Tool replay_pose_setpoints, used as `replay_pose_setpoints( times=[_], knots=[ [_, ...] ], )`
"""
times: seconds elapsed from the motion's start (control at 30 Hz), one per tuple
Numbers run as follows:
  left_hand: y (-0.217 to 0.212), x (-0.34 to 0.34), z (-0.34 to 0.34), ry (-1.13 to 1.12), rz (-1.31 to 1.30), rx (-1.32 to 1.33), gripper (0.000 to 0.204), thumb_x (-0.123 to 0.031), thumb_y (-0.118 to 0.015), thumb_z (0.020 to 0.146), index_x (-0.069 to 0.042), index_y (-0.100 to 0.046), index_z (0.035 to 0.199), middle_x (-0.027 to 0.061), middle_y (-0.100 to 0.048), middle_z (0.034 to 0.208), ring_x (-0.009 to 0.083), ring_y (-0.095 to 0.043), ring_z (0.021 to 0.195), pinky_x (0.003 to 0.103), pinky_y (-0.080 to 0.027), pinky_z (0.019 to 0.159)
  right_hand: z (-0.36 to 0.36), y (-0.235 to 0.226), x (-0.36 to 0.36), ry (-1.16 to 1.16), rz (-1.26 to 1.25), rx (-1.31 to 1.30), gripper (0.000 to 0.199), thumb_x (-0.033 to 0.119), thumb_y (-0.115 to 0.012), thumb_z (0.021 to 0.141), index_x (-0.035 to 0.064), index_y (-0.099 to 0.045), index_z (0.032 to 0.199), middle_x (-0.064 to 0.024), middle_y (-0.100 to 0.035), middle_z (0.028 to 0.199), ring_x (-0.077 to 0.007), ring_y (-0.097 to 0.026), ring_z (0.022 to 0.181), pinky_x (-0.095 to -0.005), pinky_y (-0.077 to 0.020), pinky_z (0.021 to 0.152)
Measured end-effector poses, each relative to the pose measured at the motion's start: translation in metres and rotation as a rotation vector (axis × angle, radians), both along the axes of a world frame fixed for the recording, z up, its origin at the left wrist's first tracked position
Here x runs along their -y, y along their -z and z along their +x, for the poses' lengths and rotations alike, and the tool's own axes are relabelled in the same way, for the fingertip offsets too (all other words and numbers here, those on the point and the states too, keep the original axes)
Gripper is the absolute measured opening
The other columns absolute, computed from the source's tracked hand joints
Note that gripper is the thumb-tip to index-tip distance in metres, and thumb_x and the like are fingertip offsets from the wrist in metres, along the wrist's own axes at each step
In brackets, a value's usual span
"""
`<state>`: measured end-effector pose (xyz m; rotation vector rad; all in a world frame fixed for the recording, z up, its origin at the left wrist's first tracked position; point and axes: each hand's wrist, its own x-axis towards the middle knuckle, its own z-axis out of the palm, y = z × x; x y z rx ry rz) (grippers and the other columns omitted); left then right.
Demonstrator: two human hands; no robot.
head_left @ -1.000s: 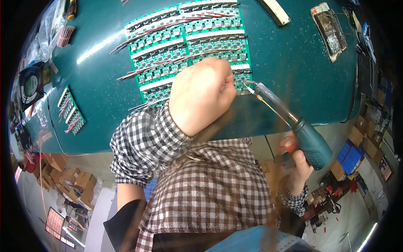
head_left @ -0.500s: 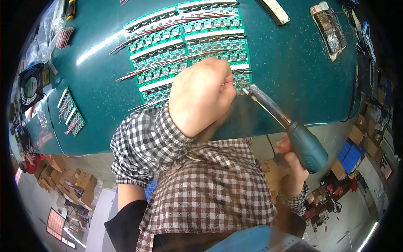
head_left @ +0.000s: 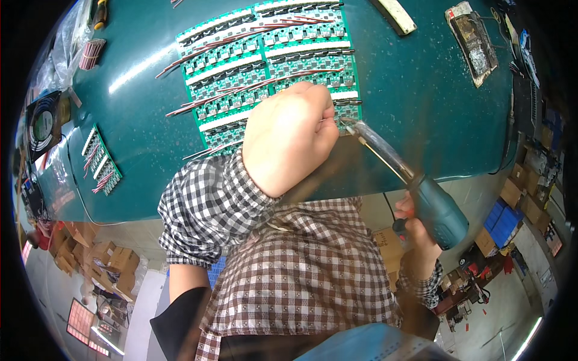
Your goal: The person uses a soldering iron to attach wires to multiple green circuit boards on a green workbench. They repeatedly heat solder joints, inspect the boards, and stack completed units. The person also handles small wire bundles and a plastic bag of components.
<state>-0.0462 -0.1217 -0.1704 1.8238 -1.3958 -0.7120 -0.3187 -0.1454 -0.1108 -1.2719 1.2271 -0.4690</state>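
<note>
Soldering iron (head_left: 421, 192) tip swung in to panel of green circuit boards (head_left: 271, 54) mid-surface; right hand (head_left: 415, 234) fisted on insulated handle. Left hand (head_left: 289, 138) pinches thin wire. Boards light, stiff, fragile; take edges.

Glossy, smooth dark-teal table top (head_left: 433, 108), speckled with pale flecks. Matt green fibreglass-looking circuit board panel (head_left: 265, 54) with thin red plastic-coated wires. Shiny bare-metal shaft on teal plastic-handled soldering iron (head_left: 436, 207). Soft woven brown-and-white checked cloth shirt (head_left: 301, 271). Dull brown cardboard boxes (head_left: 114, 262).
</note>
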Motion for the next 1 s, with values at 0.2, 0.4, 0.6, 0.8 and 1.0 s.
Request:
replay_pose_setpoints(
  times=[0.2,0.4,0.6,0.8,1.0],
  knots=[
    [0.0007,-0.0001,-0.0005,-0.001,-0.001,0.011,0.008,-0.001,-0.061,0.069,-0.003,-0.054,0.071,0.0091,-0.053,0.067,0.0256,-0.055,0.061,0.035,-0.044,0.055,-0.0009,-0.0002,0.003,-0.039,-0.001,-0.045,0.066,0.02,-0.087,0.065,-0.006,-0.051,0.114,-0.0135,-0.066,0.091,-0.0159,-0.066,0.079,-0.0291,-0.0571,0.072],
    [0.0014,0.0001,-0.0007,0.002,-0.001,0.015,0.008,-0.001,-0.061,0.069,-0.003,-0.054,0.071,0.0089,-0.053,0.067,0.0258,-0.055,0.061,0.036,-0.044,0.055,0.0,0.0009,0.0022,-0.026,-0.021,-0.047,0.067,0.022,-0.087,0.065,-0.0062,-0.051,0.114,-0.0134,-0.066,0.091,-0.0167,-0.067,0.08,-0.0295,-0.0579,0.072],
    [0.0019,0.0004,-0.0006,-0.003,-0.02,0.03,0.008,0.0,-0.061,0.069,-0.003,-0.054,0.071,0.0087,-0.053,0.067,0.0255,-0.055,0.061,0.035,-0.044,0.055,0.0017,-0.0004,0.0036,-0.03,-0.01,-0.045,0.066,0.022,-0.087,0.066,-0.0067,-0.051,0.114,-0.0136,-0.066,0.092,-0.0177,-0.067,0.081,-0.0289,-0.0583,0.071],
    [-0.0014,0.0007,0.0,0.031,0.015,0.003,0.006,-0.004,-0.059,0.071,-0.001,-0.054,0.072,0.0153,-0.058,0.071,0.0342,-0.059,0.067,0.042,-0.048,0.06,-0.0009,0.002,0.0026,-0.052,-0.043,-0.062,0.065,0.022,-0.087,0.066,-0.007,-0.052,0.113,-0.0136,-0.067,0.09,-0.0176,-0.067,0.081,-0.0289,-0.0581,0.071],
    [0.0002,0.0001,-0.0008,-0.006,-0.001,0.015,0.008,0.0,-0.061,0.069,-0.003,-0.053,0.07,0.0085,-0.053,0.066,0.0251,-0.055,0.059,0.035,-0.044,0.054,0.0007,-0.0034,0.0019,-0.002,-0.006,-0.046,0.065,0.023,-0.087,0.066,-0.0064,-0.052,0.113,-0.0132,-0.066,0.088,-0.0159,-0.066,0.077,-0.0288,-0.0569,0.07]
  ],
)
